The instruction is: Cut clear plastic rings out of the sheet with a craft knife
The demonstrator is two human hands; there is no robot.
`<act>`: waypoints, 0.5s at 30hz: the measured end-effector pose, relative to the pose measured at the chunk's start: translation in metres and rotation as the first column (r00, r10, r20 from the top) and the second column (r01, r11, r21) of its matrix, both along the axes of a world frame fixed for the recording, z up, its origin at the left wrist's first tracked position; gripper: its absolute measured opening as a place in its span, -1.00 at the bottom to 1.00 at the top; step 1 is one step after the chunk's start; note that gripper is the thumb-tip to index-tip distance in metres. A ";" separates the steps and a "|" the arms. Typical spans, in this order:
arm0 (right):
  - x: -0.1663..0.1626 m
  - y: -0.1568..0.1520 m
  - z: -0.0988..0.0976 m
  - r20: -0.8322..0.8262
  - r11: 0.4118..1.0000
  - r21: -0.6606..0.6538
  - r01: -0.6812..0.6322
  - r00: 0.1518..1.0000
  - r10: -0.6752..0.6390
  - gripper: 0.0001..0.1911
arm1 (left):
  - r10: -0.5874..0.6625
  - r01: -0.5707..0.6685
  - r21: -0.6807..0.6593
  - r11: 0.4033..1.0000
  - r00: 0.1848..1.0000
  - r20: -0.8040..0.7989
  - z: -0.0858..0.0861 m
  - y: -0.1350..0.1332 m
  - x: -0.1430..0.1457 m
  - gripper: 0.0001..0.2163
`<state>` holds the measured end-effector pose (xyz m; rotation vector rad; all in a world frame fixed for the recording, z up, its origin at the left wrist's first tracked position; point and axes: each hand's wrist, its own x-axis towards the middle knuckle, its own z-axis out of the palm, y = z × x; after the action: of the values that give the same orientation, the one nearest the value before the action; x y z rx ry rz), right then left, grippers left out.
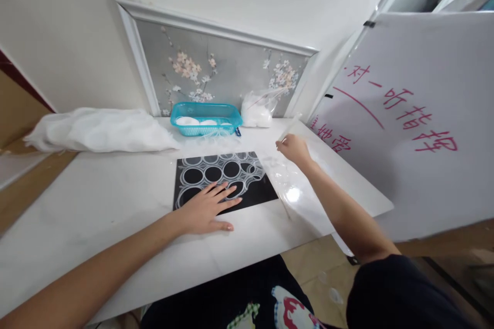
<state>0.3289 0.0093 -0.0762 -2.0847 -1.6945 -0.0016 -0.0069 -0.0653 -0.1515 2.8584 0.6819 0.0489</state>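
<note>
My left hand (206, 209) lies flat with fingers spread on a black sheet (254, 196), its thumb on the white table. Rows of white and grey rings, joined by a lacy pattern, cover most of this sheet; my fingers hide some of them. To the right, my right hand (294, 148) is closed in a pinch above a glossy clear plastic film (285, 177). A pale translucent strip (290, 128) shows just behind these fingers. What they pinch is too small to make out.
At the back of the white table (116, 205) stand a blue plastic basket (206, 130) with white round pieces and a clear bag (258, 112) of white pieces. A long white wrapped bundle (100, 129) lies at left. A whiteboard (417, 87) with red writing leans at right.
</note>
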 end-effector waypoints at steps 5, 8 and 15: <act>-0.007 -0.015 -0.042 -0.235 0.999 0.030 -0.010 0.972 0.016 -0.78 | 0.034 -0.046 0.098 0.994 0.992 0.126 -0.001 -0.004 -0.002 -0.39; -0.006 -0.018 -0.058 -0.395 0.998 0.011 -0.061 0.917 0.060 -0.72 | 0.102 -0.138 0.164 0.977 0.973 0.209 0.000 -0.004 0.000 -0.50; -0.002 -0.031 -0.054 -0.657 0.904 -0.083 -0.420 0.705 0.268 -0.76 | 0.168 -0.215 0.149 0.965 0.947 0.275 0.005 0.005 0.004 -0.65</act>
<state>0.3272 -0.0220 -0.1298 -1.5802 -1.6488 0.9565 -0.0028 -0.0604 -0.1469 2.8616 0.9376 0.5303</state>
